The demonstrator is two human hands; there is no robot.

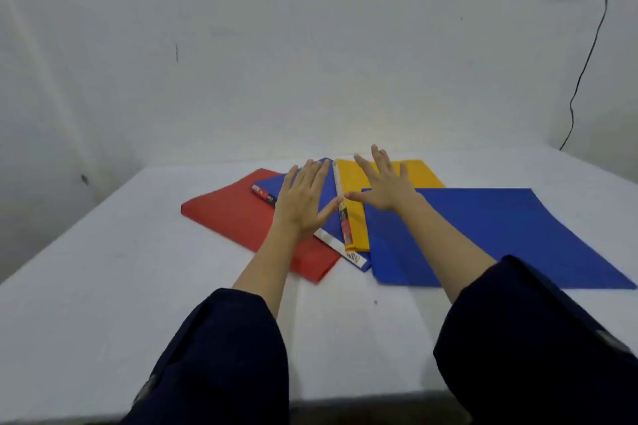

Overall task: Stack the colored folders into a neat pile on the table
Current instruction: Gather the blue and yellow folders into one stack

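Observation:
Several folders lie fanned out and overlapping on the white table (pixel 103 286). A red folder (pixel 228 217) is at the left, with a blue folder (pixel 329 214) resting across it. To their right lies a yellow folder (pixel 359 179), partly covered by a large blue folder (pixel 500 235) at the right. My left hand (pixel 303 197) is spread flat, palm down, over the middle blue folder. My right hand (pixel 386 186) is spread palm down over the yellow folder and the corner of the large blue one. Neither hand grips anything.
A white wall stands close behind the table. A black cable (pixel 587 65) hangs down the wall at the far right. The table's near edge (pixel 345 400) runs just below my dark sleeves.

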